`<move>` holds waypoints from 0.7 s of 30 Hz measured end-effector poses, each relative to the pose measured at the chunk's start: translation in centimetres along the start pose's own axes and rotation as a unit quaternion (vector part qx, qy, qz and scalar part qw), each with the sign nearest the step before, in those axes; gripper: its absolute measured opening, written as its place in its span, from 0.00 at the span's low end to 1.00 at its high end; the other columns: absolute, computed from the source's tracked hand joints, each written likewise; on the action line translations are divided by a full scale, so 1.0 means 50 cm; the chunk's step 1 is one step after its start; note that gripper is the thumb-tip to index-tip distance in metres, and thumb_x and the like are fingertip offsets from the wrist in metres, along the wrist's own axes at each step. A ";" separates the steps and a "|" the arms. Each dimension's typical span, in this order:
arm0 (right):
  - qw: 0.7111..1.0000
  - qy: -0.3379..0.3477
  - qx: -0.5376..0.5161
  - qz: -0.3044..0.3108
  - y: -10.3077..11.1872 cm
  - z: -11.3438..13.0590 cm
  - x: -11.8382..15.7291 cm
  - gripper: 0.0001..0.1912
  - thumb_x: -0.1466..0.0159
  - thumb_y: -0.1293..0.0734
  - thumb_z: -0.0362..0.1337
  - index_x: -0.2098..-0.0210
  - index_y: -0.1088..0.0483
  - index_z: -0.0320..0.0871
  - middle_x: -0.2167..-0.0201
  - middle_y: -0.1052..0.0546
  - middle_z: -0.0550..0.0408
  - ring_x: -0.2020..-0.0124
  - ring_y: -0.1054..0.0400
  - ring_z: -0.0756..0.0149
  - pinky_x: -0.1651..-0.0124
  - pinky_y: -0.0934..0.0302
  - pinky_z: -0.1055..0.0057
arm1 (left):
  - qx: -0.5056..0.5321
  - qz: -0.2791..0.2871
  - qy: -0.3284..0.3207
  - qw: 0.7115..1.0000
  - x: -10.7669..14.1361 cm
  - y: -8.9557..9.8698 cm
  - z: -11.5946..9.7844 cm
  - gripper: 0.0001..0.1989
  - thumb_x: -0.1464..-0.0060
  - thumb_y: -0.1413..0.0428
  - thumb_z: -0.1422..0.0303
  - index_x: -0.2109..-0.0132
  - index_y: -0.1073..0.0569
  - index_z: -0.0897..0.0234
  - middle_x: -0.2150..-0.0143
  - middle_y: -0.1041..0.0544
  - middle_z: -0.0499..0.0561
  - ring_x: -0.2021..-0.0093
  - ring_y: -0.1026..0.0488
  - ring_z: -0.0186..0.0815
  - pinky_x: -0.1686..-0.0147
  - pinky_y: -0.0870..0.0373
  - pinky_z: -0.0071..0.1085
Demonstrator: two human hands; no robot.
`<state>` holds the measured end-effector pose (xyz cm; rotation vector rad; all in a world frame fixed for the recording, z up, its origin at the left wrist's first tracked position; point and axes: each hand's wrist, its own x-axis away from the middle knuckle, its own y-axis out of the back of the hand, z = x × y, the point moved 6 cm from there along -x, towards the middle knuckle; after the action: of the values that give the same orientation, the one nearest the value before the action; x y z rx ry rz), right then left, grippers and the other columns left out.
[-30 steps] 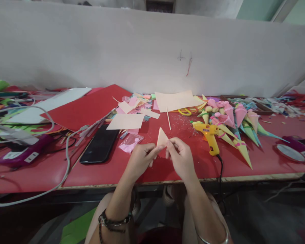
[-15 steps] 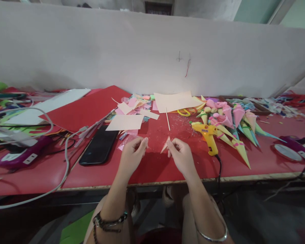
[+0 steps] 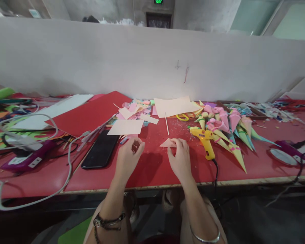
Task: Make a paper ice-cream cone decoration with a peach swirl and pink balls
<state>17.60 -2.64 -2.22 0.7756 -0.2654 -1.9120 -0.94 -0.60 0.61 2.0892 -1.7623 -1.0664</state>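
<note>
My right hand (image 3: 178, 156) has its fingers over a small pale pink paper piece (image 3: 167, 143) with a pointed left end, just above the red tabletop. My left hand (image 3: 129, 154) is to the left of it, fingers curled but apart, with nothing visible between them. Beyond the hands a thin pale stick (image 3: 166, 123) lies on the red surface. A yellow glue gun (image 3: 204, 139) rests right of my right hand, beside several pink and yellow paper cones (image 3: 237, 156). A pale paper rectangle (image 3: 125, 127) lies beyond my left hand.
A black phone (image 3: 100, 149) and a white cable (image 3: 70, 159) lie to the left, near a purple power strip (image 3: 27, 159). Red sheets (image 3: 88, 113) and paper scraps are farther back. Yellow-handled scissors (image 3: 182, 117) sit beside a cream sheet (image 3: 175, 106). A white partition (image 3: 132, 61) stands behind.
My left hand's fingers have opened. The pink paper piece now shows wider and flatter under my right fingers. The view has tilted up slightly.
</note>
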 end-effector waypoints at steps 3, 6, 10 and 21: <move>0.998 -0.005 0.058 0.000 -0.003 0.001 0.000 0.20 0.45 0.41 0.31 0.52 0.42 0.39 0.55 0.34 0.43 0.52 0.40 0.54 0.54 0.42 0.60 | -0.115 -0.016 -0.034 0.993 -0.015 0.017 -0.001 0.09 0.50 0.49 0.66 0.60 0.34 0.64 0.67 0.29 0.50 0.70 0.32 0.33 0.71 0.36 0.27; 0.996 -0.021 0.084 0.028 -0.010 -0.002 -0.003 0.16 0.44 0.41 0.30 0.55 0.41 0.39 0.59 0.31 0.45 0.56 0.37 0.56 0.57 0.41 0.63 | -0.307 0.000 -0.093 0.947 -0.037 0.019 -0.009 0.17 0.50 0.49 0.67 0.52 0.36 0.65 0.55 0.32 0.57 0.56 0.33 0.42 0.65 0.34 0.32; 0.989 -0.029 0.139 0.038 -0.009 -0.004 -0.005 0.10 0.43 0.41 0.30 0.61 0.38 0.42 0.62 0.30 0.49 0.61 0.34 0.59 0.66 0.41 0.69 | -0.433 0.046 -0.115 0.893 -0.073 0.007 0.003 0.21 0.50 0.48 0.63 0.49 0.36 0.68 0.51 0.34 0.61 0.53 0.36 0.47 0.64 0.34 0.35; 0.997 -0.032 0.034 0.066 -0.027 -0.012 -0.012 0.04 0.44 0.40 0.32 0.72 0.35 0.44 0.74 0.28 0.55 0.72 0.33 0.65 0.70 0.43 0.72 | -0.485 0.070 -0.110 0.865 -0.129 -0.016 0.009 0.14 0.44 0.57 0.69 0.60 0.28 0.66 0.60 0.28 0.57 0.60 0.30 0.42 0.66 0.37 0.34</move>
<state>17.15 -1.39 -3.11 0.7257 -0.4134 -1.8124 -0.76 5.70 2.33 1.2196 -1.0198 -1.7083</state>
